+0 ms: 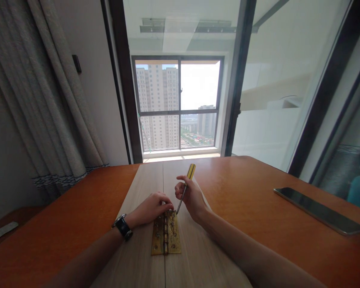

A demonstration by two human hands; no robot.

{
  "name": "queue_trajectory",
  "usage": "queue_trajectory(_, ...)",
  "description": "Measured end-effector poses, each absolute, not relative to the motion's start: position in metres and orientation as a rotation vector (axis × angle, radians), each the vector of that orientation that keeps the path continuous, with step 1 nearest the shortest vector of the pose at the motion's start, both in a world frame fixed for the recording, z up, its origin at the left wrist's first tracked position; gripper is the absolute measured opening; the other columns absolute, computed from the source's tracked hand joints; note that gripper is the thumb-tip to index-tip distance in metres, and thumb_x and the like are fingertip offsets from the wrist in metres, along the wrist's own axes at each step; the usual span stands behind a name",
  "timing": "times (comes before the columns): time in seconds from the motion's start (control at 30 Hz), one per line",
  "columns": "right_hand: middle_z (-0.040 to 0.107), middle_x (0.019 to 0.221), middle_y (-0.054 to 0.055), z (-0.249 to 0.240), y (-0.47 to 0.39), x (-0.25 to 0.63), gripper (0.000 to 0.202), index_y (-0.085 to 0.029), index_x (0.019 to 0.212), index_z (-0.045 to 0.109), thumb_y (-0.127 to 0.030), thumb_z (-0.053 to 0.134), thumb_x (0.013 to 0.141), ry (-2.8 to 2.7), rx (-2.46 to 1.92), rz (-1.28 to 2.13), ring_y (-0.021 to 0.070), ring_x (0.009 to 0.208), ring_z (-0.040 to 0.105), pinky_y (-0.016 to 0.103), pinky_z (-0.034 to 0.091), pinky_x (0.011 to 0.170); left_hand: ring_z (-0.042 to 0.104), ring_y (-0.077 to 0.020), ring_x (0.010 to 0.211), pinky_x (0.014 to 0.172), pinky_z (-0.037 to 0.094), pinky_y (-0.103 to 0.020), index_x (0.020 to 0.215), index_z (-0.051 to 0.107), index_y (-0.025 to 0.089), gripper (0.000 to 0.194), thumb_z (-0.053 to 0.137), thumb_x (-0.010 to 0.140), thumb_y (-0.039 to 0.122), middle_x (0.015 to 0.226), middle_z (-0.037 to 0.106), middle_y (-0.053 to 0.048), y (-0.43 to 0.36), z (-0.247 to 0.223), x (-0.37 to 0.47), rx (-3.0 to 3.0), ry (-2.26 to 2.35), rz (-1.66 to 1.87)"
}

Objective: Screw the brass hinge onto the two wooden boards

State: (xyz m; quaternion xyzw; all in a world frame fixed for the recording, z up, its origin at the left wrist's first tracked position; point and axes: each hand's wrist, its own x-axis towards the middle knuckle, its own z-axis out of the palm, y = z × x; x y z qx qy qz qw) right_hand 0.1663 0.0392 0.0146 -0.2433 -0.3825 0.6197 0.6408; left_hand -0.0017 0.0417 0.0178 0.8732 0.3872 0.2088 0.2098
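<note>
A brass butt hinge (pixel 174 237) lies opened flat across the seam between two pale wooden boards (pixel 147 180), its knuckle along the seam. In my right hand (pixel 195 198) is a screwdriver (pixel 191 172) with a yellow and black handle, tilted, its shaft pointing down to the hinge's far right corner. Whether the tip touches the metal is unclear. My left hand (pixel 156 206), with a dark watch on the wrist, rests over the far edge of the hinge. Its thumb and fingers are closed close to the screwdriver tip; anything between them is too small to make out.
The boards lie on an orange-brown wooden table (pixel 234 188). A dark, flat phone-like slab (pixel 318 210) lies on the right. Grey curtains (pixel 57 100) hang at the left, and a dark-framed glass partition stands beyond the far edge, with a window behind it.
</note>
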Motion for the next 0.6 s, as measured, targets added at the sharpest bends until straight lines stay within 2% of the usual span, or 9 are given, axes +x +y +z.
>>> queue_trajectory(0.33, 0.058, 0.054, -0.003, 0.0131, 0.0407, 0.1675, 0.039, -0.02, 0.088, 0.061, -0.054, 0.071, 0.072, -0.853, -0.557, 1.401, 0.0119, 0.046, 0.046, 0.026, 0.034, 0.049, 0.058, -0.0173, 0.082, 0.076, 0.043, -0.025, 0.088, 0.076, 0.017, 0.028, 0.053, 0.09, 0.035, 0.086, 0.071, -0.004, 0.0424, 0.0172, -0.0029, 2.436, 1.024, 0.58)
queue_trajectory(0.6, 0.057, 0.055, -0.004, 0.0128, 0.0425, 0.1686, 0.036, -0.02, 0.089, 0.061, -0.049, 0.074, 0.071, -0.847, -0.572, 1.406, 0.0122, 0.05, 0.046, 0.026, 0.033, 0.05, 0.059, -0.0169, 0.08, 0.073, 0.042, -0.026, 0.09, 0.075, 0.017, 0.025, 0.055, 0.089, 0.031, 0.087, 0.071, -0.004, 0.0425, 0.0167, -0.005, 2.41, 1.055, 0.598)
